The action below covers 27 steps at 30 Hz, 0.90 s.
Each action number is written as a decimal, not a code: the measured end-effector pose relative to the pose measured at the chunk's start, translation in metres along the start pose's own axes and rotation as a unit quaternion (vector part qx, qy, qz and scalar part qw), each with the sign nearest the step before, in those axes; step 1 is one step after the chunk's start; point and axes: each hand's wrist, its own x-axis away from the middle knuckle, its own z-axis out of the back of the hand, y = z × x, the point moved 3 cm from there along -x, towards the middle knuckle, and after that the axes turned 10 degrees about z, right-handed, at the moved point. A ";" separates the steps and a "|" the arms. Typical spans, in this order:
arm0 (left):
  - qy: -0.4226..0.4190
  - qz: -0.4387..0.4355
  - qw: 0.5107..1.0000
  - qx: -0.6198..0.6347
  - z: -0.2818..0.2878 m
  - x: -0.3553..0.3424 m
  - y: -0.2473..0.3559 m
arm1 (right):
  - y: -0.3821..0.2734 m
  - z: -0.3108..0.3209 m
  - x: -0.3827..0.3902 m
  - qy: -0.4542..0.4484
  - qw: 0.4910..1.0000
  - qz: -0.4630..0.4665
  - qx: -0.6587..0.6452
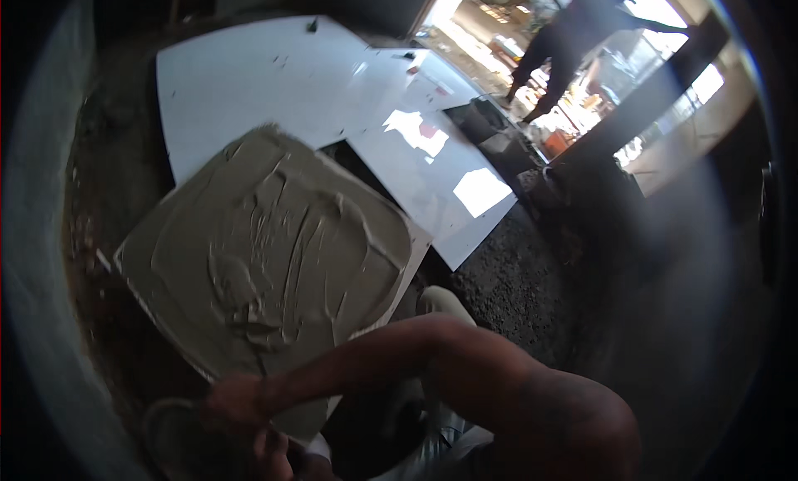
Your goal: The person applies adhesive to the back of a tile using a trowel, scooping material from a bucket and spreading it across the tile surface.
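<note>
A square tile (258,248) lies before me, covered with ridged grey mortar. My right hand (233,398), at the end of my forearm crossing the picture, is closed at the tile's lower left, beside a dim round container (166,439); what it grips is unclear. My left hand (278,456) shows just below it at the bottom edge, fingers bent and partly hidden; what they hold cannot be seen.
Glossy white tiles (241,82) lie beyond the mortared one, on dark rough ground (507,290). A grey wall (41,232) curves along the left. A person (561,41) stands in the bright doorway at top right, by a dark post (619,115).
</note>
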 end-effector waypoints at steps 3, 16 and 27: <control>-0.156 -0.004 0.987 0.029 -0.059 0.034 0.068 | -0.012 0.090 0.066 0.072 0.976 -0.156 -0.130; -0.128 0.013 0.992 0.012 -0.038 0.029 0.047 | -0.062 0.074 0.208 0.028 0.954 -0.261 0.144; -0.153 -0.001 0.988 0.037 -0.035 0.017 0.039 | 0.089 0.203 0.134 0.115 0.941 -0.264 0.178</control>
